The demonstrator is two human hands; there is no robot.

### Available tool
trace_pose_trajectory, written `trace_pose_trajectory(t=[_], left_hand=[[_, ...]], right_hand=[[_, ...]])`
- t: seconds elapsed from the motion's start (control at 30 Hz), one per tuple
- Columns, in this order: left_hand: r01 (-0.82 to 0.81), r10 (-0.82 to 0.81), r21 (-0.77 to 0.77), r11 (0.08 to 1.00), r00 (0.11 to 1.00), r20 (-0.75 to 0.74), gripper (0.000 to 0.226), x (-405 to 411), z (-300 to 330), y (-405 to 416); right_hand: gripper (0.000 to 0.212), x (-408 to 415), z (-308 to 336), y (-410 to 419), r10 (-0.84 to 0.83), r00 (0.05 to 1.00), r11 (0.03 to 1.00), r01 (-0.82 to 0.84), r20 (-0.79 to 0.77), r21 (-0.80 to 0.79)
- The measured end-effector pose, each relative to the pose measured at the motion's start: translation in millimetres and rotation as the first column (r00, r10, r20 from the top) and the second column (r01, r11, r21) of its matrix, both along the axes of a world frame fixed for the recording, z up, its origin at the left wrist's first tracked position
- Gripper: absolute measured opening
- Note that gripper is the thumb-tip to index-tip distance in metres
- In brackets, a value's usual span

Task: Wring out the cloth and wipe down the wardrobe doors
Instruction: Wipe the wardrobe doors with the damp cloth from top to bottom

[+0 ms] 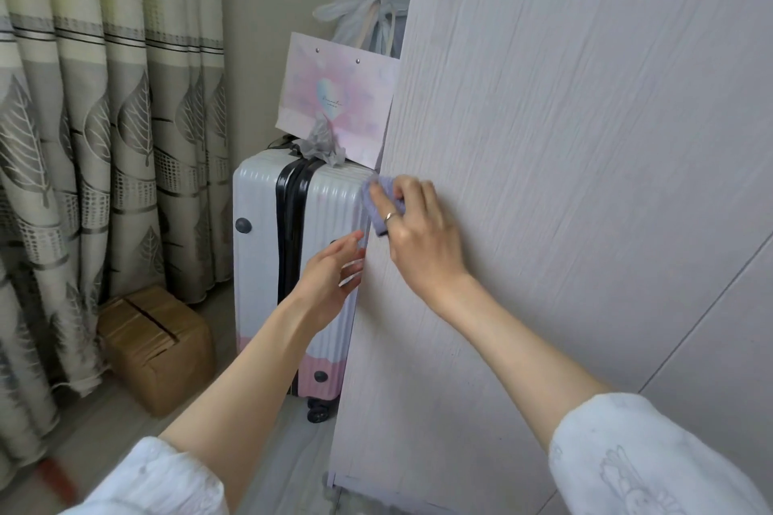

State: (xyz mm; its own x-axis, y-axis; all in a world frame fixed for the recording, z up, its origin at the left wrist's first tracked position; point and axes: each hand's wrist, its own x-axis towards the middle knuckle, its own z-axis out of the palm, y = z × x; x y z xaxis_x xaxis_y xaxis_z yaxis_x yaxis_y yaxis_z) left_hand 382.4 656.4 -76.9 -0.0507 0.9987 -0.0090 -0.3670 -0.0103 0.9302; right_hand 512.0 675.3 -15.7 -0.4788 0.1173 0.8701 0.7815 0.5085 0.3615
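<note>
Lilac cloth [378, 203] is bunched under my right hand [412, 222], fingers curling round it and pressing it flat against the pale wood-grain wardrobe door [564, 180], right at the door's left edge, about level with the top of the suitcase [330, 247]. My left hand [334, 268] is holding nothing, fingers loosely straight, reaching at the door's edge just below the cloth; whether it is touching the edge I cannot tell.

Risks, as I judge them: I am wiping so near the edge that the cloth could be slipping off past it and brushing the suitcase or the pink paper gift bag [334, 100] sitting on top, maybe knocking the bag. If the door is swinging free, pressing hard could be pushing it into the suitcase.

Cloth is wadded, long axis running roughly up-down along the door edge, upper end tipping slightly left.
</note>
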Motion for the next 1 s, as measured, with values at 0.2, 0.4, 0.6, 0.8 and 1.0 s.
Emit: trace_pose_trajectory(t=[0.2,0.4,0.6,0.8,1.0], left_hand=[[-0.008,0.006,-0.051,0.999,0.999,-0.045,0.035,1.8,-1.4,-10.2],[-0.042,0.036,-0.034,0.999,0.989,-0.144,0.04,8.9,4.2,-16.3],[-0.017,0.021,0.022,1.0,0.981,-0.192,0.05,4.8,-8.1,-21.4],[0.02,-0.003,0.069,0.997,0.97,-0.241,0.044,0.4,-19.3,-20.7],[-0.033,0.031,-0.001,0.999,0.973,-0.23,0.04,6.0,-49.1,-17.3]], right_hand=[[0.023,17.8,-89.6,-13.1,0.021,0.957,0.994,0.011,0.289,-0.108],[0.034,28.2,-22.9,-13.7,0.039,0.999,0.996,-0.036,0.038,-0.077],[0.043,20.8,-25.3,-11.8,0.01,0.999,0.994,-0.014,-0.038,-0.105],[0.022,34.3,-161.8,-16.8,0.016,0.944,0.98,0.051,0.33,-0.193],[0.024,33.6,-151.5,-18.9,0.002,0.967,0.973,0.057,0.257,-0.222]])
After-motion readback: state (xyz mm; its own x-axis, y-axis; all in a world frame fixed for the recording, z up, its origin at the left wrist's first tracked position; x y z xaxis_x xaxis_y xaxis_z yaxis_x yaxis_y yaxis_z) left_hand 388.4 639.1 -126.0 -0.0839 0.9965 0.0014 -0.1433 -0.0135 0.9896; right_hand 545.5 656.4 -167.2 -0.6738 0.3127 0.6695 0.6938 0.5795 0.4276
